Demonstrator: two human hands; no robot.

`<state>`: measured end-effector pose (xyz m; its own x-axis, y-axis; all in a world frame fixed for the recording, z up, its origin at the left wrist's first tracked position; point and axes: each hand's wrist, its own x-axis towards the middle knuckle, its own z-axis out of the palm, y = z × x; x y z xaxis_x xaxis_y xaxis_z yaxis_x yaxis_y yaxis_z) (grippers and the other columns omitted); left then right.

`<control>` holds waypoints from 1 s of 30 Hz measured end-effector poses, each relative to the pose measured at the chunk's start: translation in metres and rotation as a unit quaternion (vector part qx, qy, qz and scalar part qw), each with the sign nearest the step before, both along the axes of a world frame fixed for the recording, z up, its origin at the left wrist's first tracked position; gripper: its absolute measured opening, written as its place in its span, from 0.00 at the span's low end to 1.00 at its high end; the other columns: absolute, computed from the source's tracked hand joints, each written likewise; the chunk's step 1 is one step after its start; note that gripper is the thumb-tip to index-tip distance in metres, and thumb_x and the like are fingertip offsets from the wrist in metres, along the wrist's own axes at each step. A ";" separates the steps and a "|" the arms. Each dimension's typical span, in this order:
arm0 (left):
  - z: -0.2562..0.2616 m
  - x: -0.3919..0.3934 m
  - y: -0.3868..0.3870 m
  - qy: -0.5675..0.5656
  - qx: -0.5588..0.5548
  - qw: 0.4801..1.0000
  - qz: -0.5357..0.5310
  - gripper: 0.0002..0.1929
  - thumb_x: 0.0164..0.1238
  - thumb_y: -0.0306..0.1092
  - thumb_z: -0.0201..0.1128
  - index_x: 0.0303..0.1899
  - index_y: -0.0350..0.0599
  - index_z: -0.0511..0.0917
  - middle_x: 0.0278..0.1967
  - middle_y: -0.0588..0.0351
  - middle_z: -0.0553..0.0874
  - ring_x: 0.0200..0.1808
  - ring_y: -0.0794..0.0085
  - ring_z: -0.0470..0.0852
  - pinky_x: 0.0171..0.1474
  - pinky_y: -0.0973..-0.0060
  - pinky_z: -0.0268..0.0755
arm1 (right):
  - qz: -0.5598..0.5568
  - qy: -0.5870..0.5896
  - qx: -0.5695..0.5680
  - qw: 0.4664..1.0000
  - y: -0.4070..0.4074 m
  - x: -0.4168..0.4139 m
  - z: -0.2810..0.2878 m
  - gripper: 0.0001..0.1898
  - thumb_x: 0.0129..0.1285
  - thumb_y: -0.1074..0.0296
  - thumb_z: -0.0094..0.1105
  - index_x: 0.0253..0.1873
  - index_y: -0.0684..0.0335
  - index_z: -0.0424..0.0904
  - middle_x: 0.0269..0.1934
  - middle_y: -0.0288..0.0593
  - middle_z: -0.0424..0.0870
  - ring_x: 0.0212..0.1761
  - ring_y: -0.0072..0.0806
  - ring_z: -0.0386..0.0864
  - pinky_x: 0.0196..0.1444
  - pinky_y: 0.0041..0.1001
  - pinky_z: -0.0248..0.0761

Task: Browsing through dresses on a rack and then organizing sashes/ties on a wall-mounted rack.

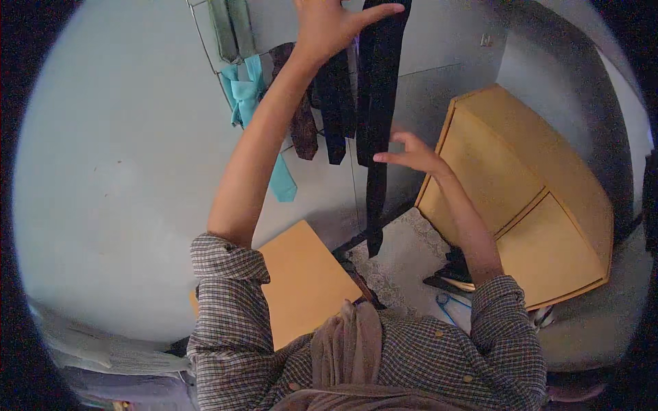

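Note:
A long black necktie (383, 82) hangs down in front of me, its narrow tail reaching below the wide blade. My left hand (329, 25) is raised to the top edge of the view; its thumb lies across the tie, and its fingers are cut off by the picture's edge. Lower down, my right hand (414, 151) is at the tie's right edge, thumb in front and fingertips partly hidden behind the cloth. Just left of it hang a dark navy necktie (334, 113), a dark brown patterned necktie (303, 128) and a knotted turquoise necktie (247, 92).
A thin metal rack (205, 41) against the pale wall (113, 154) carries a folded green cloth (231, 31). At right stands a yellowish wooden cabinet (493, 169). Below are an orange-tan panel (303, 277), a lace-patterned cloth (396, 257) and a blue clothes hanger (447, 308).

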<state>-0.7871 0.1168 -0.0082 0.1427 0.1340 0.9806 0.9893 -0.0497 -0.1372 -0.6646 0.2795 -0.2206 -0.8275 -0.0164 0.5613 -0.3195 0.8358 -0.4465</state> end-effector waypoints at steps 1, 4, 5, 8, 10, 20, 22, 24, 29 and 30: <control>-0.001 0.002 0.001 -0.002 0.000 1.000 0.002 0.19 0.50 0.53 0.80 0.27 0.46 0.90 0.78 0.55 0.56 0.78 0.39 0.46 0.73 0.35 0.35 | 0.006 -0.009 0.015 1.000 -0.007 0.003 0.002 0.24 0.59 0.59 0.74 0.57 0.65 0.82 0.69 0.45 0.72 0.73 0.34 0.64 0.75 0.33 0.52; -0.002 0.000 0.005 -0.065 0.018 0.972 -0.223 0.18 0.50 0.53 0.80 0.28 0.47 0.90 0.78 0.54 0.57 0.78 0.40 0.47 0.73 0.37 0.38 | 0.029 -0.030 -0.161 0.986 -0.011 -0.003 -0.009 0.24 0.59 0.58 0.74 0.57 0.65 0.82 0.63 0.42 0.78 0.67 0.30 0.71 0.71 0.30 0.59; 0.003 -0.008 0.006 -0.009 0.025 0.992 -0.125 0.18 0.50 0.53 0.80 0.28 0.47 0.90 0.78 0.53 0.57 0.78 0.41 0.46 0.73 0.37 0.38 | 0.028 -0.030 -0.161 0.986 -0.010 -0.001 -0.009 0.24 0.59 0.58 0.74 0.57 0.65 0.82 0.63 0.42 0.78 0.67 0.30 0.71 0.71 0.30 0.59; 0.004 -0.014 0.008 0.027 0.024 0.999 -0.021 0.19 0.50 0.53 0.79 0.28 0.46 0.90 0.77 0.51 0.57 0.78 0.41 0.47 0.73 0.37 0.39 | 0.031 -0.073 -0.197 0.977 -0.013 0.002 -0.005 0.25 0.57 0.59 0.76 0.57 0.64 0.81 0.71 0.47 0.67 0.75 0.39 0.61 0.77 0.38 0.50; 0.006 -0.019 0.011 0.008 0.018 1.000 -0.022 0.19 0.50 0.54 0.79 0.27 0.45 0.90 0.77 0.49 0.57 0.78 0.41 0.47 0.73 0.37 0.40 | 0.035 -0.010 -0.172 0.984 -0.008 0.003 -0.012 0.25 0.59 0.59 0.75 0.58 0.65 0.81 0.58 0.38 0.81 0.61 0.27 0.75 0.67 0.28 0.63; 0.014 -0.010 0.012 -0.240 -0.116 0.948 -0.173 0.26 0.56 0.57 0.75 0.48 0.47 0.87 0.76 0.43 0.58 0.77 0.40 0.50 0.74 0.42 0.43 | -0.015 -0.019 -0.173 0.985 0.011 -0.003 -0.029 0.28 0.55 0.61 0.78 0.59 0.64 0.79 0.56 0.39 0.82 0.60 0.27 0.76 0.67 0.30 0.64; 0.016 -0.001 0.011 -0.317 -0.148 0.912 -0.214 0.27 0.57 0.57 0.74 0.51 0.47 0.86 0.76 0.43 0.58 0.77 0.40 0.50 0.74 0.43 0.43 | -0.029 -0.021 -0.133 0.990 0.012 -0.002 -0.033 0.28 0.54 0.61 0.78 0.59 0.64 0.79 0.55 0.39 0.83 0.60 0.27 0.76 0.66 0.30 0.64; 0.018 0.006 0.009 -0.391 -0.179 0.867 -0.250 0.29 0.57 0.57 0.74 0.53 0.47 0.85 0.76 0.43 0.58 0.76 0.40 0.51 0.74 0.43 0.43 | -0.016 -0.009 -0.138 0.990 0.009 0.002 -0.034 0.29 0.54 0.61 0.79 0.59 0.64 0.79 0.55 0.39 0.83 0.59 0.26 0.76 0.66 0.29 0.65; 0.014 0.012 -0.015 -0.437 -0.264 0.789 -0.341 0.35 0.60 0.59 0.71 0.63 0.46 0.78 0.75 0.42 0.59 0.76 0.41 0.52 0.74 0.47 0.44 | 0.015 0.006 -0.135 0.991 0.008 0.008 -0.035 0.31 0.53 0.60 0.79 0.61 0.65 0.78 0.56 0.40 0.83 0.60 0.25 0.76 0.67 0.29 0.65; 0.013 0.011 -0.023 -0.377 -0.305 0.787 -0.382 0.39 0.61 0.60 0.70 0.68 0.46 0.72 0.75 0.41 0.60 0.76 0.42 0.53 0.75 0.49 0.44 | 0.005 0.008 -0.131 0.991 0.006 0.010 -0.036 0.32 0.55 0.60 0.78 0.62 0.65 0.76 0.58 0.39 0.81 0.61 0.24 0.75 0.67 0.30 0.65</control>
